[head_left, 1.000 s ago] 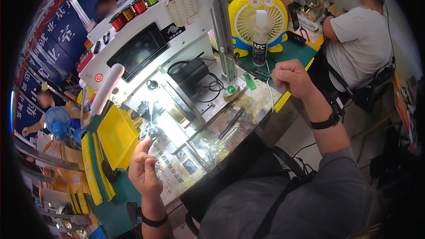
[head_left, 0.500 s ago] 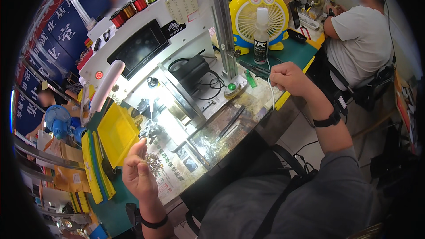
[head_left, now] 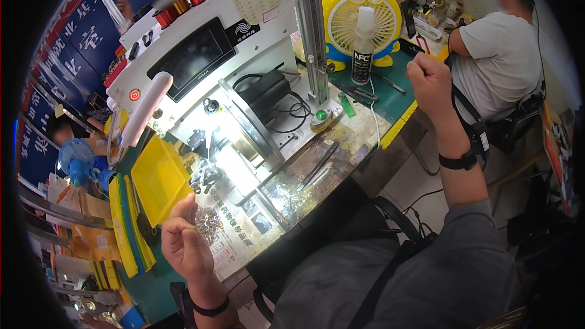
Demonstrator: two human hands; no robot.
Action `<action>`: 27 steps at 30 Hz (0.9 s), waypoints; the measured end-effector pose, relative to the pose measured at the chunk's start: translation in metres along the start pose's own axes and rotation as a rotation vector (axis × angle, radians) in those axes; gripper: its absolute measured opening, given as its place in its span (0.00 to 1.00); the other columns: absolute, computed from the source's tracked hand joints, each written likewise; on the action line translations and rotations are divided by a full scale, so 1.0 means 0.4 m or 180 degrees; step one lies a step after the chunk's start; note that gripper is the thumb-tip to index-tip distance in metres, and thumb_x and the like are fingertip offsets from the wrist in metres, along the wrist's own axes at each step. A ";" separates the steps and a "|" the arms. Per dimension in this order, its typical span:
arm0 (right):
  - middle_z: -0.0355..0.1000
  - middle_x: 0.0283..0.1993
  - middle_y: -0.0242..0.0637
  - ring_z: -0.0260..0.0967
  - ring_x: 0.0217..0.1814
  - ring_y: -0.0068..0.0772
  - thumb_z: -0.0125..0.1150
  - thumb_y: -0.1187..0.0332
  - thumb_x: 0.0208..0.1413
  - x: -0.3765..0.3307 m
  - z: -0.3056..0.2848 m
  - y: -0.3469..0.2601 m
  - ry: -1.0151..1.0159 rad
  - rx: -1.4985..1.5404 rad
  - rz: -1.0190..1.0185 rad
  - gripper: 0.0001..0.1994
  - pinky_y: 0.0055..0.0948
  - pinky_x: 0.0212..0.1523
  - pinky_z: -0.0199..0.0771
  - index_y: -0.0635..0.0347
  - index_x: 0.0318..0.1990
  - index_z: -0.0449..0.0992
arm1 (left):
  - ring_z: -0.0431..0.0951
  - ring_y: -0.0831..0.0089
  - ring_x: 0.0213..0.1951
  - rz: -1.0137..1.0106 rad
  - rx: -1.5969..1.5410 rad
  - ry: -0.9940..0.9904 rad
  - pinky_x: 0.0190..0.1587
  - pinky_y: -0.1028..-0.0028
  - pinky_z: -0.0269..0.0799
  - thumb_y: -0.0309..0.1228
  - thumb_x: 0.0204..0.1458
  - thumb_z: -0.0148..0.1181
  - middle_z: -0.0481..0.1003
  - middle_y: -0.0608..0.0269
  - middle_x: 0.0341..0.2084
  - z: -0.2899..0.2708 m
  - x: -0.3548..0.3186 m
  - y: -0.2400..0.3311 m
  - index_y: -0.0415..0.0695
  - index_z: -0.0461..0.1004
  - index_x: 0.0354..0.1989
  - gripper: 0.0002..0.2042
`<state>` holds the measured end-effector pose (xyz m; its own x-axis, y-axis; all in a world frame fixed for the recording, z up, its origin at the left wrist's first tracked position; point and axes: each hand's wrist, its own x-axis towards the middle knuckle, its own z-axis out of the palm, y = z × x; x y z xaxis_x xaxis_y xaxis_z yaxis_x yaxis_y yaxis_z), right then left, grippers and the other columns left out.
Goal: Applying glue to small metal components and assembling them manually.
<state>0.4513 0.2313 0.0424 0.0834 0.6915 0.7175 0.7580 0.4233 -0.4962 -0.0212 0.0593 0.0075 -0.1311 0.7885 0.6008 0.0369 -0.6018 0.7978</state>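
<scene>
At the lower left, beside the front of the desk [head_left: 359, 141]: one bare left hand [head_left: 186, 251], raised, forefinger upward, other fingers curled. Grip narrow; whether it is fully closed, or on what, cannot be told. Nearest to it: a loose heap of small shiny metal pieces [head_left: 209, 222], lying on white printed paper [head_left: 236, 240] just past the fingers; also a small dark-and-silver metal fixture [head_left: 207, 173], just beyond the forefinger, contact unclear.

At the right, beyond the desk's edge: one bare right hand [head_left: 430, 83], raised, fingers folded into a fist. Grip narrow; contents, if any, hidden. Nearby: a white-capped bottle with a black label [head_left: 362, 55], upright; a slim dark pen-shaped tool [head_left: 391, 84]; a thin white cable [head_left: 374, 120].

Between the hands: a large white machine housing [head_left: 268, 42] with a dark rectangular screen [head_left: 192, 60]; a pair of slender black tweezers [head_left: 318, 166], laid flat.

Left of the machine: a shallow yellow plastic tray [head_left: 159, 178], tilted. Behind the bottle: a round yellow-and-blue fan with cartoon eyes [head_left: 358, 29].
</scene>
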 end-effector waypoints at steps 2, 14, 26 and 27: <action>0.61 0.18 0.37 0.58 0.21 0.22 0.62 0.69 0.55 -0.002 0.007 -0.016 -0.0312 0.1030 0.0073 0.07 0.28 0.25 0.60 0.65 0.31 0.79 | 0.70 0.56 0.63 0.0021 -0.0024 -0.0053 0.68 0.60 0.63 0.34 0.66 0.56 0.69 0.37 0.59 -0.002 -0.005 0.003 0.38 0.68 0.40 0.10; 0.61 0.20 0.23 0.56 0.23 0.14 0.65 0.72 0.55 -0.106 0.077 -0.130 -0.1589 0.0920 0.0534 0.17 0.21 0.26 0.56 0.64 0.52 0.79 | 0.79 0.62 0.49 -0.0132 0.0714 -0.0165 0.56 0.66 0.70 0.20 0.58 0.60 0.80 0.53 0.41 0.053 0.005 0.031 0.37 0.73 0.32 0.03; 0.71 0.25 0.30 0.66 0.27 0.19 0.66 0.75 0.50 -0.114 0.086 -0.274 -0.2215 0.1451 -0.0499 0.13 0.21 0.31 0.65 0.66 0.45 0.81 | 0.81 0.63 0.42 0.0143 0.1222 -0.0212 0.47 0.69 0.74 0.24 0.54 0.66 0.79 0.57 0.36 0.036 -0.002 0.011 0.40 0.75 0.32 0.05; 0.71 0.25 0.30 0.66 0.27 0.19 0.66 0.75 0.50 -0.119 0.088 -0.290 -0.2219 0.1440 -0.0494 0.13 0.21 0.31 0.65 0.66 0.45 0.81 | 0.81 0.63 0.42 0.0137 0.1211 -0.0213 0.47 0.69 0.74 0.24 0.54 0.66 0.79 0.57 0.36 0.037 -0.001 0.009 0.40 0.75 0.32 0.05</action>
<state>0.3365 0.1698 0.0485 -0.5310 0.7462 0.4016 0.3835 0.6342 -0.6714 -0.0064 0.0589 0.0108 -0.0570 0.7776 0.6262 0.4076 -0.5544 0.7256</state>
